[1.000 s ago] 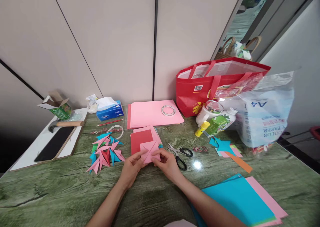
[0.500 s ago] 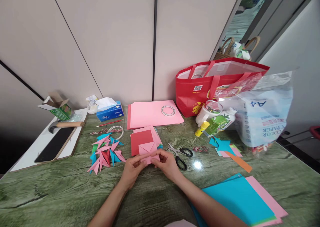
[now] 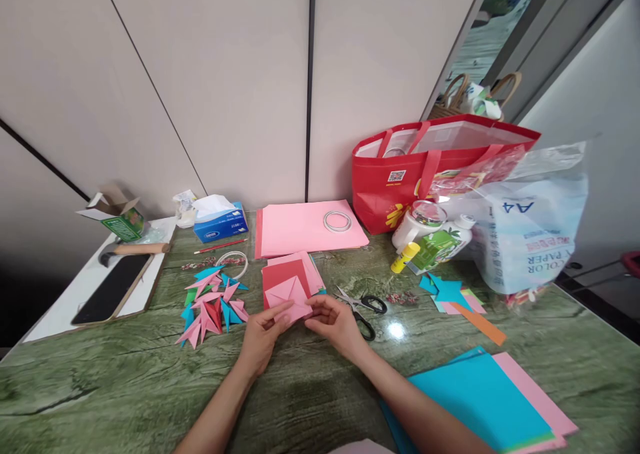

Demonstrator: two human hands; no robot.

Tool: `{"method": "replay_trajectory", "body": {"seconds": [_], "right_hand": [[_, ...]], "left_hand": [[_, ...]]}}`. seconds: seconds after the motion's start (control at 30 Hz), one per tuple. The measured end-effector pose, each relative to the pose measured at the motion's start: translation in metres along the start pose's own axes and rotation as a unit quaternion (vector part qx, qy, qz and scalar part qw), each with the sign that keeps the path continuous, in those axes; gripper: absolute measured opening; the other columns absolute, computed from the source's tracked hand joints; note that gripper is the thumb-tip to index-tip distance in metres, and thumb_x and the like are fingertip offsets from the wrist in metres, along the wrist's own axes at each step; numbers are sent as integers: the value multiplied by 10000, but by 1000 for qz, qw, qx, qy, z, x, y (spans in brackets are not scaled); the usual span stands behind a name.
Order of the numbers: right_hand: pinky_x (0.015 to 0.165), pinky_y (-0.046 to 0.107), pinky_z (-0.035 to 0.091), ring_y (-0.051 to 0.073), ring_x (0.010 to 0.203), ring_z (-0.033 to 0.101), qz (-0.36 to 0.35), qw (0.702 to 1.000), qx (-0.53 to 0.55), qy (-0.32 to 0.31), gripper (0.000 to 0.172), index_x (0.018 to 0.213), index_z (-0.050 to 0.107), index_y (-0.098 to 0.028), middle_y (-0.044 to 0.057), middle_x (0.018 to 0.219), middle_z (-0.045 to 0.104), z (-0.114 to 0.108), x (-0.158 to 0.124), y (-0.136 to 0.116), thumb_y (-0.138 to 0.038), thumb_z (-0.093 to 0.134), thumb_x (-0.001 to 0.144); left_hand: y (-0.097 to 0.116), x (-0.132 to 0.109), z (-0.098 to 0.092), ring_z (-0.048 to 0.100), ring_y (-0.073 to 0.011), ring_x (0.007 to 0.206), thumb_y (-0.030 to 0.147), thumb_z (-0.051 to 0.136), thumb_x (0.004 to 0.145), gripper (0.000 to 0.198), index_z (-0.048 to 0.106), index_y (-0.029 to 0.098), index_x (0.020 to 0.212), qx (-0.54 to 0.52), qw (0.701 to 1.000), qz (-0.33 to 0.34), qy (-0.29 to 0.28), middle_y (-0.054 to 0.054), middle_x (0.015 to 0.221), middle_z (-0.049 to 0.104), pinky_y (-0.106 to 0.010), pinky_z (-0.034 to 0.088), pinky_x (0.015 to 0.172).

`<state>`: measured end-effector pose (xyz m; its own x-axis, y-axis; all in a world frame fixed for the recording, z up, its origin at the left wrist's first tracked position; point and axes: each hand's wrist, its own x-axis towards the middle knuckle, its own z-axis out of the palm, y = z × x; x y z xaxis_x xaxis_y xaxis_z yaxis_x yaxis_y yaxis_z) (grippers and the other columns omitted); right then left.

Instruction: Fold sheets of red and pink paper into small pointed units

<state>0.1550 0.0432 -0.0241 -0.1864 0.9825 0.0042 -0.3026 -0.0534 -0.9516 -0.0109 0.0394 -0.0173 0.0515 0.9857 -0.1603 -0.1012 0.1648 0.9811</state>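
A small square of folded pink paper (image 3: pixel 289 295) with diagonal creases is held up at the middle of the table, slightly turned. My left hand (image 3: pixel 265 334) pinches its lower left edge between thumb and fingers. At its right corner, the curled fingers and thumb of my right hand (image 3: pixel 335 324) hold the edge lightly. Behind it lies a stack of square papers with a red sheet (image 3: pixel 284 273) and a pink sheet (image 3: pixel 309 267) on top. Black-handled scissors (image 3: pixel 373 303) lie open just right of my right hand.
On the left is a pile of folded paper pieces (image 3: pixel 210 307), with a phone (image 3: pixel 113 287) and hammer (image 3: pixel 135 248) beyond. Large pink sheets (image 3: pixel 295 227) lie at the back. To the right are a red bag (image 3: pixel 370 191), glue stick (image 3: pixel 405 257) and blue sheets (image 3: pixel 475 394).
The folded pink paper has tilted, its top corner now pointing up. My right hand has shifted slightly right, its fingers off the upper edge and at the right corner.
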Motion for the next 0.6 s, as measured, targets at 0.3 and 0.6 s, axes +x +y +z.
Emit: {"method": "replay_trajectory", "body": {"seconds": [0.3, 0.6], "right_hand": [[565, 242, 492, 109, 560, 569, 0, 1000, -15, 24, 208, 749, 590, -174, -19, 639, 595, -4, 2, -3, -241, 714, 596], [550, 251, 494, 113, 533, 577, 7, 999, -5, 32, 215, 707, 601, -155, -14, 604, 604, -3, 2, -3, -279, 724, 582]], "left_hand": [[0, 0, 0, 602, -171, 728, 275, 703, 605, 331, 691, 170, 919, 35, 999, 1, 27, -64, 897, 705, -247, 463, 654], [0, 0, 1, 618, -210, 841, 276, 683, 631, 334, 678, 166, 947, 21, 1000, 1, -3, -89, 999, 679, -278, 476, 726]]}}
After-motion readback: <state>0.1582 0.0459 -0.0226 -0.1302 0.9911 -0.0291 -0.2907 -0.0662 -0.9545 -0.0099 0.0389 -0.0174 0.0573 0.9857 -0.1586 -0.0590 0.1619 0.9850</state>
